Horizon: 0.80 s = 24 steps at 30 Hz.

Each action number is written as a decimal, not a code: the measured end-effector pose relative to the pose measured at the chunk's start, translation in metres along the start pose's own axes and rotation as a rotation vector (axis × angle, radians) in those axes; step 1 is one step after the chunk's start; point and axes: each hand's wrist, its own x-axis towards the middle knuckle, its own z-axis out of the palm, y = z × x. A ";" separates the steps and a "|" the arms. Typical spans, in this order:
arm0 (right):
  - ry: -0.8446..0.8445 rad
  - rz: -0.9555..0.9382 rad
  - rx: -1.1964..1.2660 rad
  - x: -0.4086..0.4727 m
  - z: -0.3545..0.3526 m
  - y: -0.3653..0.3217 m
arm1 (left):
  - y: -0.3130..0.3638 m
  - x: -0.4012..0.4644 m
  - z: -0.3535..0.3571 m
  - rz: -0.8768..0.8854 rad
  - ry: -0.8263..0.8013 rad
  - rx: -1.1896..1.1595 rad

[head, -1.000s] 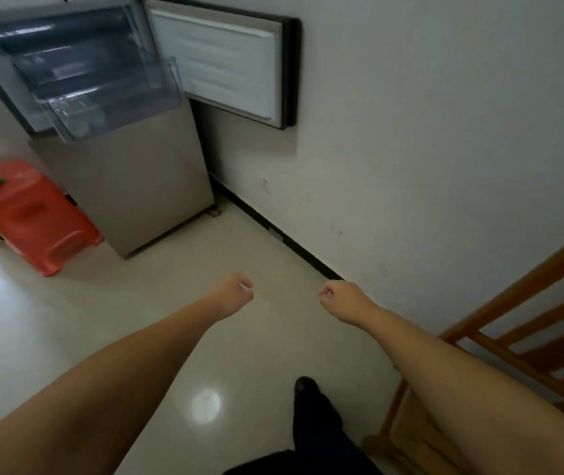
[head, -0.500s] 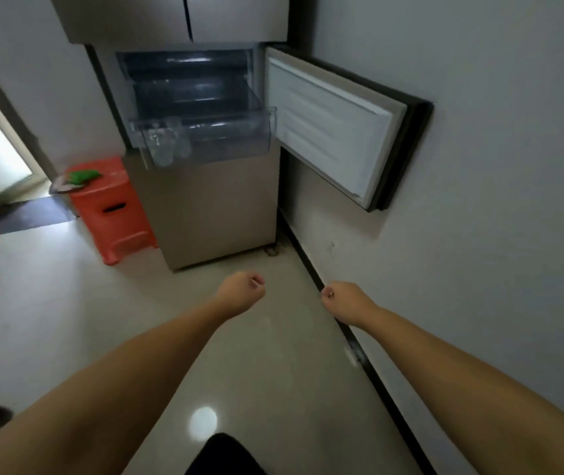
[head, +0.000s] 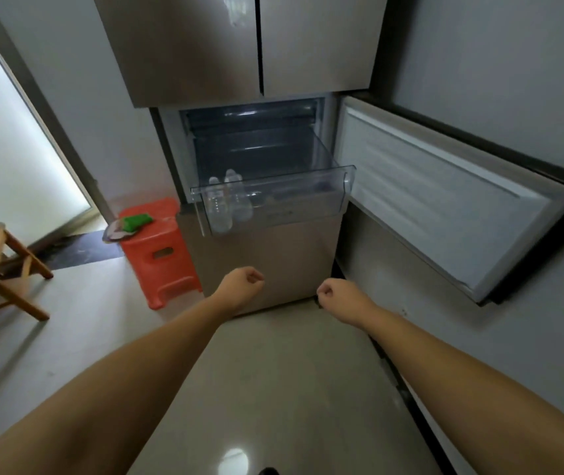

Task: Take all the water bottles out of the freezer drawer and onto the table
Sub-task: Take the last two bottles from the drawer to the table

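Water bottles (head: pixel 229 200): 2, clear plastic, in transparent freezer drawer (head: pixel 304 197).

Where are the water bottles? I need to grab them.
In the head view, the water bottles stand at the left end of the pulled-out freezer drawer.

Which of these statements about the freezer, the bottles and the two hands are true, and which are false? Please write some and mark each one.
1. The freezer drawer is pulled out. True.
2. The left hand holds a bottle. False: it is curled and holds nothing.
3. Two bottles stand at the left end of the drawer. True.
4. The freezer door is closed. False: it is swung open to the right.
5. The right hand touches the drawer. False: it is below the drawer, apart from it, holding nothing.
6. A red stool stands left of the freezer. True.
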 end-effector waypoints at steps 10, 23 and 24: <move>0.031 -0.166 0.068 0.140 -0.034 -0.069 | 0.041 0.112 -0.049 0.127 0.029 -0.127; 0.010 -0.422 0.150 0.383 -0.130 -0.157 | 0.071 0.325 -0.146 -0.036 0.248 -0.184; -0.030 -0.418 0.132 0.397 -0.130 -0.158 | 0.066 0.335 -0.147 -0.081 0.266 -0.192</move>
